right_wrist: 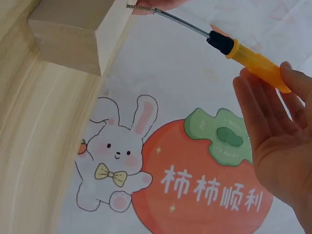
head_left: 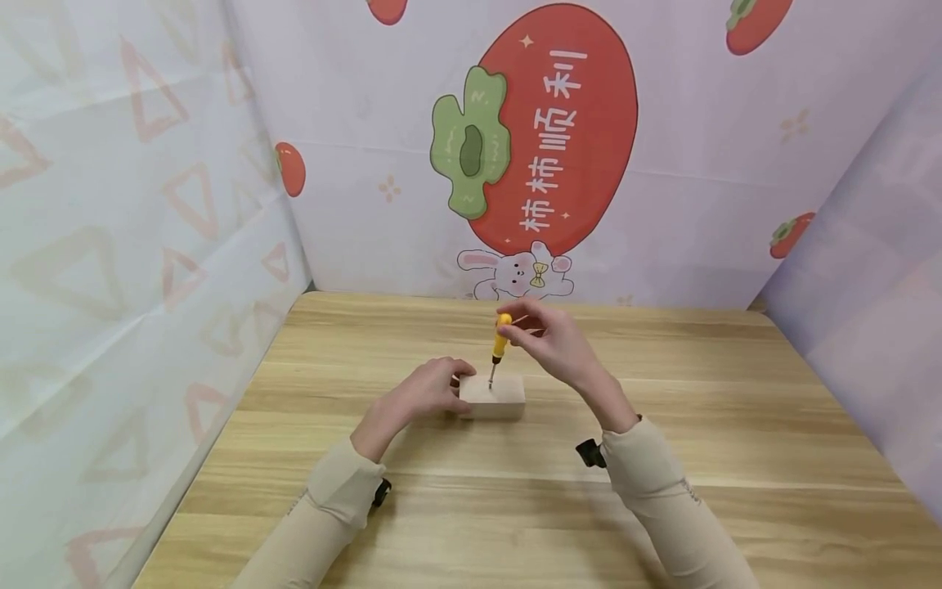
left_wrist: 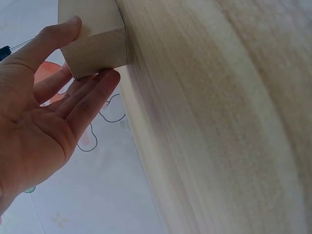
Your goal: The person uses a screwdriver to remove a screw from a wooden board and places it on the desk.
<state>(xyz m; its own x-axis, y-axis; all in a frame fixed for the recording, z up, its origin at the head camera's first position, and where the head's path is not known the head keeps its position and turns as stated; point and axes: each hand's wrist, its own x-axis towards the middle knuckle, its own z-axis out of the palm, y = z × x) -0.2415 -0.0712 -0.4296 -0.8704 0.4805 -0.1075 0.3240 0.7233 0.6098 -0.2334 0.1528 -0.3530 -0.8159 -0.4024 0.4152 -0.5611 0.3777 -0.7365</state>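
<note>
A pale wooden block [head_left: 500, 391] lies on the table, and my left hand [head_left: 429, 388] grips its left end. In the left wrist view the thumb of my left hand [left_wrist: 44, 107] is on one face of the block [left_wrist: 95, 46], with the fingers on the opposite face. My right hand [head_left: 558, 342] pinches the yellow handle of a screwdriver [head_left: 500, 339], which stands nearly upright over the block. In the right wrist view the tip of the screwdriver [right_wrist: 256, 63] meets the head of a screw [right_wrist: 141, 7], whose threaded shank stands partly out of the block [right_wrist: 73, 36].
The wood-grain table [head_left: 662, 458] runs back to a printed backdrop [head_left: 353, 221] with a persimmon and a rabbit. Fabric walls [head_left: 147, 245] stand at the left and right. Small dark devices [head_left: 591, 452] sit at both wrists.
</note>
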